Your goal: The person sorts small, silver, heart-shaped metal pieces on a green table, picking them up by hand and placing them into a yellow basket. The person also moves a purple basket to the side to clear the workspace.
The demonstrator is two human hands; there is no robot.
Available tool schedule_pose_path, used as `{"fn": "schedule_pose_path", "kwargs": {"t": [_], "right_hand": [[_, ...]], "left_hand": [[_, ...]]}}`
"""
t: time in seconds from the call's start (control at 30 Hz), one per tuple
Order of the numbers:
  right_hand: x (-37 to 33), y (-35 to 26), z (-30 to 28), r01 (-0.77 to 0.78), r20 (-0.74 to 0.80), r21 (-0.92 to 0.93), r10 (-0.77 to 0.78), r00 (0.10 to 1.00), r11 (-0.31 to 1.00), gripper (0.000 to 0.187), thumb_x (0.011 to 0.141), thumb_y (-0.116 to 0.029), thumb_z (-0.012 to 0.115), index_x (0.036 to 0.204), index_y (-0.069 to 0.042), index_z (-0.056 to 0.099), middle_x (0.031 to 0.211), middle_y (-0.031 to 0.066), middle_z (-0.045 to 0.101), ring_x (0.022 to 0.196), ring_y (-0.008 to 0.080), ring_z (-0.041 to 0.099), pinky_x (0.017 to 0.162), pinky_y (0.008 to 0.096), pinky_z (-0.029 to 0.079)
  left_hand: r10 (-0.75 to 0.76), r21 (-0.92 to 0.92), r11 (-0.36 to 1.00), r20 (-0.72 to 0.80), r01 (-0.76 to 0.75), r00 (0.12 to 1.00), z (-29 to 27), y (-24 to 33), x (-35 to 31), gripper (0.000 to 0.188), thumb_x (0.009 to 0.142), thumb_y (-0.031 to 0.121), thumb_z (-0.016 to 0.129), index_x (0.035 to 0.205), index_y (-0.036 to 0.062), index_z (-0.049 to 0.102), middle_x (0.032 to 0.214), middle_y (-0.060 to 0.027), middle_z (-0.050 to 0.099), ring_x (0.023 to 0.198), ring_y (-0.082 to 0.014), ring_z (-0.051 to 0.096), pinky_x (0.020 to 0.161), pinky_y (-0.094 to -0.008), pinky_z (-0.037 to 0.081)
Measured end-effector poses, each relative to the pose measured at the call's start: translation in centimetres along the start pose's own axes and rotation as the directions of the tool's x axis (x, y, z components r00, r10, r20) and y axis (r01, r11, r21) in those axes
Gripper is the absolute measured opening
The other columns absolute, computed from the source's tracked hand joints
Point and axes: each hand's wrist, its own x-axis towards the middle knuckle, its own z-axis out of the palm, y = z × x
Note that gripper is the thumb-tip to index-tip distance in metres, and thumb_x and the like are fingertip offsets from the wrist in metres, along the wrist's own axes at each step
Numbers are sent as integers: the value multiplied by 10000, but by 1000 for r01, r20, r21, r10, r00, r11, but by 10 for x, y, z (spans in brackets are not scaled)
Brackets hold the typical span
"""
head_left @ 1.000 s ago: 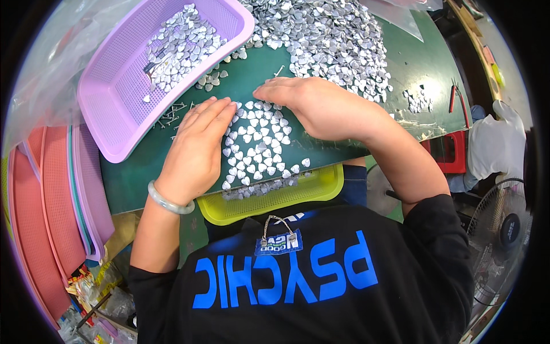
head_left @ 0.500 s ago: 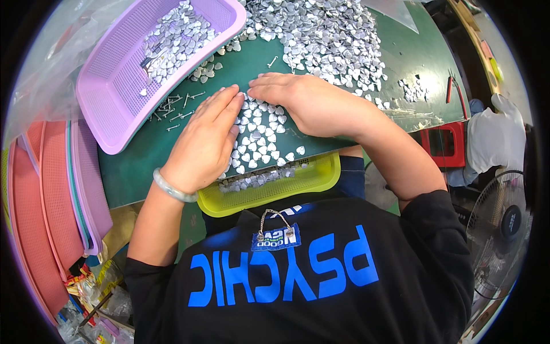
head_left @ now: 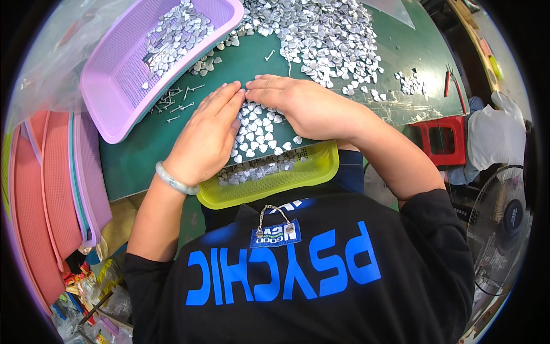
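My left hand (head_left: 209, 129), with a pale bangle on the wrist, lies with fingers stretched out on the green tabletop. Opposite it, my right hand (head_left: 298, 106) rests with fingers extended and slanting inward. The fingertips of both hands meet at the far end, forming a peak around a small batch of silver heart-shaped pieces (head_left: 258, 133). These hearts spread from under my palms to the table's near edge. Just below that edge a yellow-green basket (head_left: 269, 192) sits at my lap, with many similar hearts in it.
A large heap of silver hearts (head_left: 326, 40) covers the far table. A purple basket (head_left: 114, 86) holding more hearts stands far left, beside loose metal pins (head_left: 172, 103). Red-handled pliers (head_left: 447, 84) lie at right. Stacked baskets (head_left: 40, 218), a red stool (head_left: 441, 143) and a fan (head_left: 504, 218) surround the table.
Fewer hearts lie along the near edge between my hands, and the batch looks smaller. My hands keep nearly the same pose. The whole view has shifted slightly.
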Motion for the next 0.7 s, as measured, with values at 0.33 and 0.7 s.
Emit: {"fn": "schedule_pose_path", "kwargs": {"t": [0.33, 0.7], "right_hand": [[-11, -5, 11, 11, -27, 14, -10, 1000, 1000, 449, 864, 39, 510, 1309, 18, 565, 1374, 234, 547, 1339, 383, 471, 1115, 442, 404], [-33, -20, 27, 112, -91, -20, -114, 989, 993, 360, 913, -123, 618, 1240, 26, 607, 1306, 198, 596, 1269, 359, 528, 1097, 434, 420]], "left_hand": [[-10, -13, 1000, 2, 10, 1000, 3, 7, -7, 462, 923, 11, 514, 1380, -44, 478, 1470, -224, 438, 1377, -393, 406, 1151, -431, 331], [45, 3, 999, -29, -45, 999, 14, 26, -33, 508, 864, -11, 561, 1364, -67, 489, 1433, -235, 470, 1340, -418, 444, 1147, -459, 333]]}}
